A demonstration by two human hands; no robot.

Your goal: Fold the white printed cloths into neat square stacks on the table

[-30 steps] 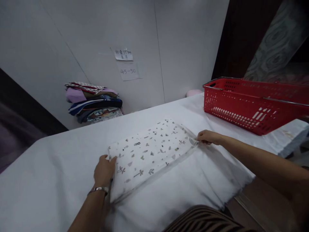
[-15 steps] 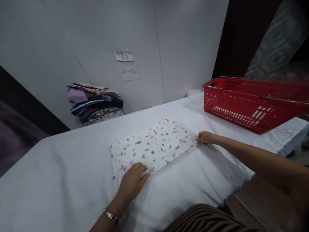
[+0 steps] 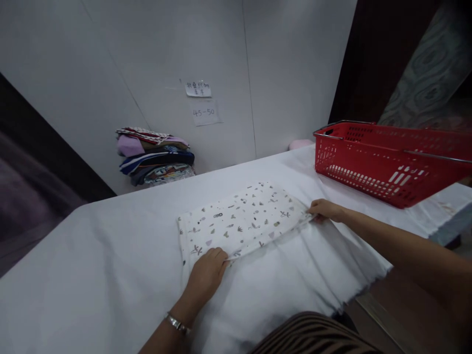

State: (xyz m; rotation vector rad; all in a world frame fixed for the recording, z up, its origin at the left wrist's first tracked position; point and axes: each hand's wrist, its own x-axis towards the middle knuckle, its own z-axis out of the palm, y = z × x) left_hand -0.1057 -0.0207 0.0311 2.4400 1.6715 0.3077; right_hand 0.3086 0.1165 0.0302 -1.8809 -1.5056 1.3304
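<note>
A white cloth with small grey and brown prints [image 3: 241, 221] lies folded flat on the white-covered table [image 3: 92, 275]. My left hand [image 3: 206, 276] rests on the cloth's near left edge, fingers curled over it, a metal bracelet on the wrist. My right hand [image 3: 324, 210] pinches the cloth's right corner, fingers closed on the fabric.
A red plastic basket [image 3: 391, 160] with metal handles stands at the right end of the table. A stack of folded coloured clothes [image 3: 155, 156] sits against the wall at the back. Two paper notes [image 3: 202, 102] hang on the wall. The table's edge drops off at the near right.
My left hand slid from the cloth's left end to its near edge, and the near part of the cloth now lies folded narrower. My right hand stayed at the right corner.
</note>
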